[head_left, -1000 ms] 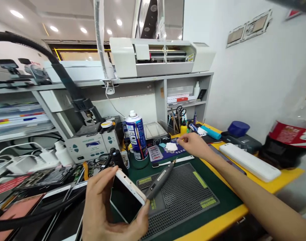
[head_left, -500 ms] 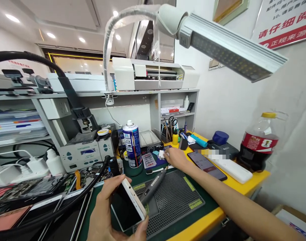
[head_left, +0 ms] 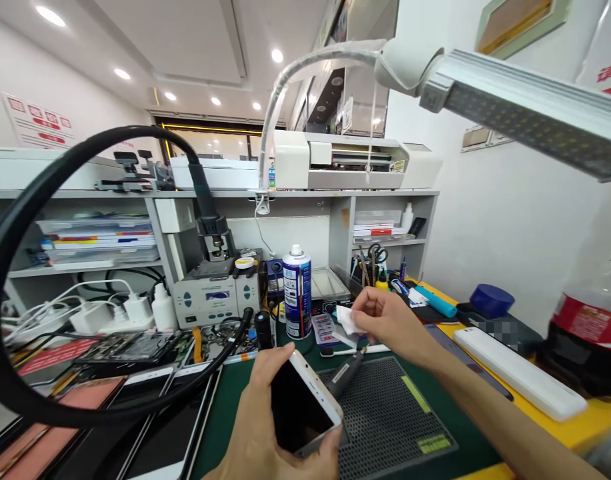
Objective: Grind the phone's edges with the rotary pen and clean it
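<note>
My left hand (head_left: 265, 420) is closed around a white-framed smartphone (head_left: 303, 407), held tilted with its black screen facing up toward me. Between thumb and fingers, my right hand (head_left: 385, 320) pinches a small white wipe (head_left: 348, 320) above the far side of the mat. Below it lies a grey pen-shaped tool (head_left: 346, 377), resting on a dark perforated pad (head_left: 390, 417) and partly hidden by the phone. A white stick-like tool (head_left: 375, 349) lies just beyond the pad. Near the fingers stands a blue spray can (head_left: 296, 293).
Several phones, including a white-edged one (head_left: 173, 427), lie at the left under a thick black hose (head_left: 15, 393). A rework station (head_left: 210, 303) stands behind. At the right are a long white box (head_left: 518, 373) and a cola bottle (head_left: 593, 327). An LED lamp (head_left: 530, 100) hangs overhead.
My right hand has lifted the white wipe up from the items by the spray can. The view has swung left, while my left hand keeps the smartphone.
</note>
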Available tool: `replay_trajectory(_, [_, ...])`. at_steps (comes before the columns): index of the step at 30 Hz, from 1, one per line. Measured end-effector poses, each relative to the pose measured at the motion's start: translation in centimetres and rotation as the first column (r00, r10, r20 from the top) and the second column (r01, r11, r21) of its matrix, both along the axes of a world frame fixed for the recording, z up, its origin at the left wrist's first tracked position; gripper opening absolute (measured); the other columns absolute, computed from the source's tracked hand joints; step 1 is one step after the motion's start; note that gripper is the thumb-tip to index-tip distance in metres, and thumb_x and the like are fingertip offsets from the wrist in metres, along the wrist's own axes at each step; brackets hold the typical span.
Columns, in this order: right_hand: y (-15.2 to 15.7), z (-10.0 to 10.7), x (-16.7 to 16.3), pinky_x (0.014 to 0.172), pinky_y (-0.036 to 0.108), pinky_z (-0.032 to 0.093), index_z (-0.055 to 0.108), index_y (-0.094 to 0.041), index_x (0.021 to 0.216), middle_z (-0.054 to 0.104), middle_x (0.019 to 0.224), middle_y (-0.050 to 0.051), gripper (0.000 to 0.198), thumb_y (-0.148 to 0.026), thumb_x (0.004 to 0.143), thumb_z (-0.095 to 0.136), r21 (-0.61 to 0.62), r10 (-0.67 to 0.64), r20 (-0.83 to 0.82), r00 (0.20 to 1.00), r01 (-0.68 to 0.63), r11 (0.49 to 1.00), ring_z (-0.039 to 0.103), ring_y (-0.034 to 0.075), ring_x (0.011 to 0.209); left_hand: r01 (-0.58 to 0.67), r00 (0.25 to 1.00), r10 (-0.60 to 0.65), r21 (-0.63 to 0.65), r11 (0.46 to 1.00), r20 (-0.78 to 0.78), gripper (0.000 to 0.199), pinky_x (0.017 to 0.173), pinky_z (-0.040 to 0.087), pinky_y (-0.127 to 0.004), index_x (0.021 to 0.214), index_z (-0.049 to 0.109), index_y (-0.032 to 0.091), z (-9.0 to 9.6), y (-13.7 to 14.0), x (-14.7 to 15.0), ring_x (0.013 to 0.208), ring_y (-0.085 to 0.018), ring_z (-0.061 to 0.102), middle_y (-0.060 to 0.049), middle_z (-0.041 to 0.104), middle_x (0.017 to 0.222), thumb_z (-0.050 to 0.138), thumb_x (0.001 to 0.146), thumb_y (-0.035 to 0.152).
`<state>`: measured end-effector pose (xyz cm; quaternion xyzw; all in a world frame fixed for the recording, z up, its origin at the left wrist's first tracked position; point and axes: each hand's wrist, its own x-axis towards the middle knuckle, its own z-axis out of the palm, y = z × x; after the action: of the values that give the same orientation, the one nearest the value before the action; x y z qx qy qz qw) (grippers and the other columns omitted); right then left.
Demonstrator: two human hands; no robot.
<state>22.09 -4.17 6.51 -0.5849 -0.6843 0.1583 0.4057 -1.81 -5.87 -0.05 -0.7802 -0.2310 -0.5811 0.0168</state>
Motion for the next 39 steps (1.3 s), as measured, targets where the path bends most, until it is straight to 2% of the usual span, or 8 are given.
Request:
replay_trajectory(3, [-1.8,1.6,-2.2,0.061,0.023,0.051,0.07,-0.019,0.093,0.07,0.079,0.001,0.013,-0.027,0.086,0.063,0.059,0.129,-0.14,0.982,-0.122,0.991,0.064,0.014,0.071,-0.01,1.0,0.01,0.019,1.0,0.015,0.075,0.087,0.059,-0.038,0.14,0.039,0.009,-0.4,0.2,-0.1,0.104,-0.028,0.064,-0.016,0.055,0.118,0.069,0.072,0.019])
replay_trajectory(8, [-3.0,2.9,-4.3,0.053,0.023,0.048,0.08,-0.021,0.093,0.076,0.079,0.003,0.018,-0.029,0.085,0.067,-0.098,0.249,-0.317,0.915,-0.293,0.951,0.06,0.013,0.06,-0.031,0.999,0.03,0.032,0.999,0.033,0.072,0.082,0.059,-0.035,0.139,0.039,0.01,-0.2,0.1,0.1,0.101,-0.026,0.064,-0.014,0.056,0.116,0.069,0.074,0.02])
replay_trajectory(12, [-2.9,3.4,-4.9,0.057,0.023,0.052,0.081,-0.021,0.093,0.078,0.085,0.004,0.017,-0.029,0.083,0.07,-0.044,0.272,-0.386,0.882,-0.312,0.949,0.065,0.015,0.068,-0.048,0.998,0.047,0.024,0.999,0.04,0.071,0.082,0.059,-0.034,0.137,0.04,0.009,-0.1,0.1,0.1,0.099,-0.025,0.064,-0.013,0.057,0.113,0.07,0.074,0.02])
replay_trajectory(17, [-0.2,3.0,-2.8,0.056,0.025,0.053,0.081,-0.021,0.088,0.074,0.076,0.002,0.014,-0.027,0.08,0.072,-0.074,0.138,-0.491,0.86,-0.199,0.977,0.061,0.012,0.059,-0.06,0.997,0.062,-0.037,0.998,0.052,0.074,0.083,0.058,-0.036,0.14,0.04,0.009,-0.6,0.4,-0.1,0.101,-0.027,0.064,-0.016,0.055,0.119,0.072,0.075,0.021])
replay_trajectory(24, [3.7,1.3,1.4,0.045,0.024,0.048,0.079,-0.015,0.085,0.065,0.073,0.001,0.012,-0.018,0.078,0.071,-0.223,0.027,-0.53,0.848,-0.17,0.96,0.052,0.008,0.05,-0.064,0.997,0.065,-0.025,0.998,0.037,0.077,0.082,0.057,-0.037,0.144,0.04,0.011,-0.8,0.4,-0.2,0.104,-0.028,0.061,-0.015,0.054,0.12,0.075,0.076,0.02])
replay_trajectory(28, [4.9,0.5,2.4,0.052,0.024,0.052,0.073,-0.012,0.089,0.065,0.076,0.002,0.008,-0.016,0.087,0.067,-0.252,0.001,-0.582,0.813,-0.181,0.951,0.057,0.011,0.06,-0.052,0.998,0.052,-0.012,0.999,0.039,0.078,0.086,0.056,-0.04,0.145,0.038,0.012,-0.9,0.5,-0.2,0.105,-0.029,0.06,-0.015,0.054,0.121,0.075,0.077,0.02])
replay_trajectory(32, [6.1,-0.4,3.0,0.066,0.029,0.058,0.066,-0.013,0.104,0.068,0.095,0.003,0.018,-0.03,0.098,0.063,-0.305,-0.031,-0.619,0.785,-0.203,0.931,0.066,0.014,0.076,-0.042,0.997,0.045,-0.047,0.998,0.056,0.078,0.082,0.056,-0.036,0.145,0.04,0.013,-1.0,0.2,-0.1,0.104,-0.028,0.06,-0.014,0.053,0.12,0.076,0.076,0.02])
replay_trajectory(39, [7.6,-1.9,3.8,0.083,0.04,0.059,0.062,-0.015,0.122,0.066,0.119,0.009,0.03,-0.033,0.098,0.063,-0.347,-0.103,-0.645,0.757,-0.17,0.922,0.068,0.021,0.098,-0.021,0.998,0.022,-0.012,1.0,0.058,0.084,0.083,0.056,-0.035,0.148,0.039,0.014,-1.2,0.2,-0.1,0.102,-0.026,0.06,-0.011,0.054,0.119,0.078,0.074,0.019])
